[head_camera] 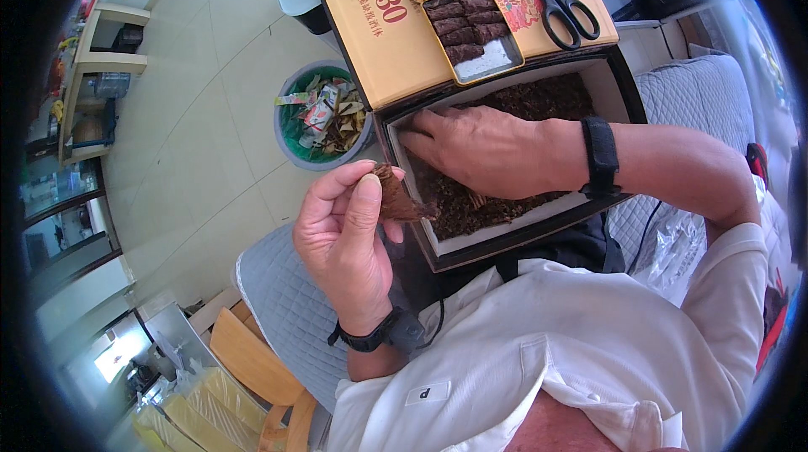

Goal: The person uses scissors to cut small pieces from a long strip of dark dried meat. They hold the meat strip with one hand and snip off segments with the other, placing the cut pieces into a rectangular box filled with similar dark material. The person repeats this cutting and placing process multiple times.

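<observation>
A piece of dried brown leaf [399, 198], which looks like tobacco, is pinched between the thumb and fingers of my left hand [347, 225]. That hand is raised just outside the near left corner of an open box [603, 83]. Dark shredded leaf [549, 95] covers the bottom of the box. Inside, my right hand [486, 146] reaches down at the left end, its fingertips at the shreds. Whether those fingers hold any shreds is hidden. Beyond the box, a hinged tin [464, 76] holds several short dark rolls [457, 29] in two rows, with bare metal at its near end.
Black-handled scissors [562, 13] lie on the box's yellow lid [341, 16], beside the tin. A waste bin [290, 152] with a green liner and scraps stands on the tiled floor at left. Grey quilted seat covers [701, 95] flank the box. Clear plastic wrap [678, 250] lies at right.
</observation>
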Demonstrator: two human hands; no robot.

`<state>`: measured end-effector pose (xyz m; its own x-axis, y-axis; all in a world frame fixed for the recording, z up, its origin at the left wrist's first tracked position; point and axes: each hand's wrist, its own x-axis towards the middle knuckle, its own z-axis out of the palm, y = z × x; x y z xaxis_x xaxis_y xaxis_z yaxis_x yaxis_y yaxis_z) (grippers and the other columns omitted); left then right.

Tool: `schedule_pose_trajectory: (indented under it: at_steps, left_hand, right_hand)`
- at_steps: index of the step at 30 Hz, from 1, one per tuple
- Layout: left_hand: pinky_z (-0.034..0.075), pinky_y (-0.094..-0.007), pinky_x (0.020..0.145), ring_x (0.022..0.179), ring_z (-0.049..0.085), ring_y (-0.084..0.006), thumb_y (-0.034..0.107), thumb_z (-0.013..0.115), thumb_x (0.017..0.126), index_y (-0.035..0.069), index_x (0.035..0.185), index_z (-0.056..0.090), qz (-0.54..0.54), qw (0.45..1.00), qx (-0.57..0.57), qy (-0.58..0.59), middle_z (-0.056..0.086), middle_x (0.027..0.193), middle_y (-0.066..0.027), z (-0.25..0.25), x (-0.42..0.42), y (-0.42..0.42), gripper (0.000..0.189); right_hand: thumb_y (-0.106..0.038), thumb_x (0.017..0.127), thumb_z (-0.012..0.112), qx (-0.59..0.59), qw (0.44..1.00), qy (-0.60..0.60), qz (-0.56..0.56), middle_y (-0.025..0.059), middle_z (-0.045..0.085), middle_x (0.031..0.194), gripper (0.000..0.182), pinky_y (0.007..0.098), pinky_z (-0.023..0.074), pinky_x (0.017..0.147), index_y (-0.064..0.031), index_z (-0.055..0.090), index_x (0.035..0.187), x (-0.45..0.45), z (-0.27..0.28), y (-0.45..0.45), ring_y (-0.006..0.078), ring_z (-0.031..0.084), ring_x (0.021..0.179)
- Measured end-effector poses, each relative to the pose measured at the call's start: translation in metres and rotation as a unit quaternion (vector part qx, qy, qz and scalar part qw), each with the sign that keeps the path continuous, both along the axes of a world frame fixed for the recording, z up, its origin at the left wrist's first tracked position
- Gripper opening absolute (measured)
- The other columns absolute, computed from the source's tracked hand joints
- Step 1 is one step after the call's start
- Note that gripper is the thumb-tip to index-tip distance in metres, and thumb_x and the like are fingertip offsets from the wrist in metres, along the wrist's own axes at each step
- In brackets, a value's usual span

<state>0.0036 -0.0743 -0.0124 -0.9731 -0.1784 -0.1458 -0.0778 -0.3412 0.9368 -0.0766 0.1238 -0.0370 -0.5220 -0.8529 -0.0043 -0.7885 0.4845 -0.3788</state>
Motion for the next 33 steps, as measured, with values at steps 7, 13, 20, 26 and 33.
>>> schedule_pose_trajectory:
  at_steps: [7,13,20,26,33]
  left_hand:
    - [0.046,-0.022,0.049,0.072,0.07,-0.0117,0.004,0.067,0.097,-0.001,0.112,0.067,0.001,1.0,-0.001,-0.002,0.076,0.096,-0.0153,-0.001,0.0,-0.001,0.016]
    - [0.045,-0.0218,0.048,0.071,0.07,-0.0128,0.007,0.067,0.098,0.0,0.113,0.067,-0.003,1.0,-0.018,0.004,0.076,0.097,-0.0151,-0.002,0.001,-0.003,0.016]
    - [0.045,-0.0214,0.045,0.067,0.069,-0.0148,0.012,0.066,0.099,0.003,0.114,0.066,-0.002,0.998,-0.059,0.004,0.075,0.097,-0.015,-0.002,0.001,-0.002,0.017]
    - [0.046,-0.0225,0.049,0.068,0.069,-0.0154,0.01,0.066,0.099,0.002,0.113,0.066,-0.029,0.997,-0.065,0.011,0.075,0.096,-0.0153,0.002,0.001,0.001,0.017]
    - [0.047,-0.0197,0.056,0.074,0.068,-0.0083,0.004,0.067,0.096,0.0,0.107,0.067,-0.074,0.996,-0.056,0.015,0.076,0.095,-0.014,0.013,0.001,0.014,0.012]
  right_hand:
    - [-0.001,0.078,0.068,0.047,0.997,-0.05,-0.02,0.0252,0.062,0.104,0.027,0.0428,0.0577,0.081,0.0072,0.06,0.103,-0.003,-0.003,-0.006,0.0382,0.068,0.093]
    - [-0.001,0.075,0.07,0.033,0.996,-0.083,-0.022,0.021,0.062,0.098,0.028,0.043,0.0565,0.081,0.0054,0.06,0.101,-0.004,0.007,0.0,0.0378,0.067,0.092]
    - [0.0,0.083,0.066,-0.159,0.972,-0.15,-0.087,0.0197,0.069,0.083,0.014,0.041,0.0567,0.072,0.0059,0.066,0.095,-0.006,0.033,0.035,0.0332,0.072,0.082]
    - [-0.001,0.094,0.065,-0.183,0.91,-0.328,-0.176,0.009,0.067,0.088,0.011,0.0277,0.0576,0.064,0.0055,0.065,0.103,0.004,0.055,0.064,0.0153,0.072,0.075]
    - [-0.005,0.098,0.063,-0.204,0.808,-0.496,-0.243,0.0101,0.071,0.088,0.014,0.0267,0.059,0.065,0.0079,0.065,0.103,0.01,0.045,0.075,0.0139,0.071,0.073]
